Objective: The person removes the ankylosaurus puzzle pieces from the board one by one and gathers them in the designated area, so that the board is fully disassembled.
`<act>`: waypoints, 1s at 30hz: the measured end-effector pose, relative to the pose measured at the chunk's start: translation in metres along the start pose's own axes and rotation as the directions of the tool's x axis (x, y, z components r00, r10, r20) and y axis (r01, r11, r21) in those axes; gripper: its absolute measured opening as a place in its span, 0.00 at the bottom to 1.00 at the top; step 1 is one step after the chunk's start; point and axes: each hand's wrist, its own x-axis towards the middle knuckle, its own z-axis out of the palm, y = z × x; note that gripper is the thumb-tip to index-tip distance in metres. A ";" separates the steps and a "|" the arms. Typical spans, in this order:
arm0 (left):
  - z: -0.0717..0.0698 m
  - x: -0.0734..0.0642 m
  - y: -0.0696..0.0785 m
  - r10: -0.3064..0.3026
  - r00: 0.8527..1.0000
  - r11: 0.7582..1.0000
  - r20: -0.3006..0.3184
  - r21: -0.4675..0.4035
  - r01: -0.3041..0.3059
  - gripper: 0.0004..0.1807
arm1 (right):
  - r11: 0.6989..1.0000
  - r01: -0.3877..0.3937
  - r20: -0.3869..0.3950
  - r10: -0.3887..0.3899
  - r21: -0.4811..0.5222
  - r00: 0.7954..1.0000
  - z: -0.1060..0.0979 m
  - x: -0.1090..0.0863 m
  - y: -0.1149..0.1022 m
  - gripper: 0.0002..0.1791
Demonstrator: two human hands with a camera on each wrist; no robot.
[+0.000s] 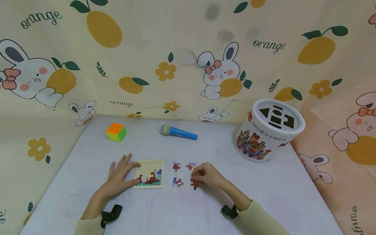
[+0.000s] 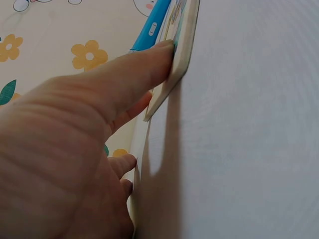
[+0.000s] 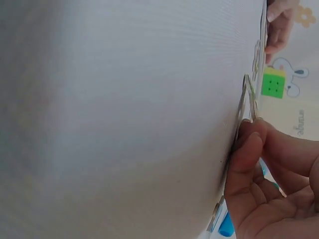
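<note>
A wooden puzzle board (image 1: 148, 162) lies on the table with joined pieces (image 1: 152, 179) along its lower and right parts. My left hand (image 1: 118, 176) rests at its left side, fingers spread, thumb pressing near the lower left corner and index fingertip at the upper left. In the left wrist view, the thumb (image 2: 134, 69) lies on the board's edge (image 2: 184, 59). My right hand (image 1: 210, 176) pinches a brown puzzle piece (image 1: 194, 183), which stands tilted in the right wrist view. Loose pieces lie between board and hand, including one upper left (image 1: 176, 166) and one lower left (image 1: 177, 182).
Toward the back stand a Rubik's cube (image 1: 116, 132) at left and a blue toy microphone (image 1: 180, 132) in the middle. A large white block bucket (image 1: 268, 133) stands at the back right. Behind the table hangs a printed cloth (image 1: 176, 26).
</note>
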 end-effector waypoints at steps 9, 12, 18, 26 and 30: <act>0.000 0.000 0.001 0.004 1.000 1.000 0.001 0.003 -0.004 0.29 | 0.997 0.028 -0.033 -0.030 -0.067 0.999 0.001 0.000 0.001 0.04; 0.000 0.000 0.001 0.000 1.000 1.000 0.001 0.001 0.000 0.29 | 0.997 0.036 -0.035 -0.038 -0.064 0.999 0.001 0.001 0.001 0.05; -0.001 -0.001 0.002 -0.004 1.000 1.000 0.000 0.000 0.004 0.29 | 0.996 0.046 -0.028 -0.048 -0.070 0.998 0.002 0.001 -0.001 0.05; 0.000 -0.001 0.002 0.001 1.000 1.000 -0.002 0.002 -0.001 0.29 | 0.995 0.053 -0.025 -0.055 -0.082 0.998 0.003 0.002 -0.003 0.06; 0.000 -0.002 0.001 -0.002 1.000 1.000 0.001 -0.001 0.002 0.29 | 0.992 0.053 -0.030 -0.057 -0.117 0.998 0.004 0.004 -0.005 0.06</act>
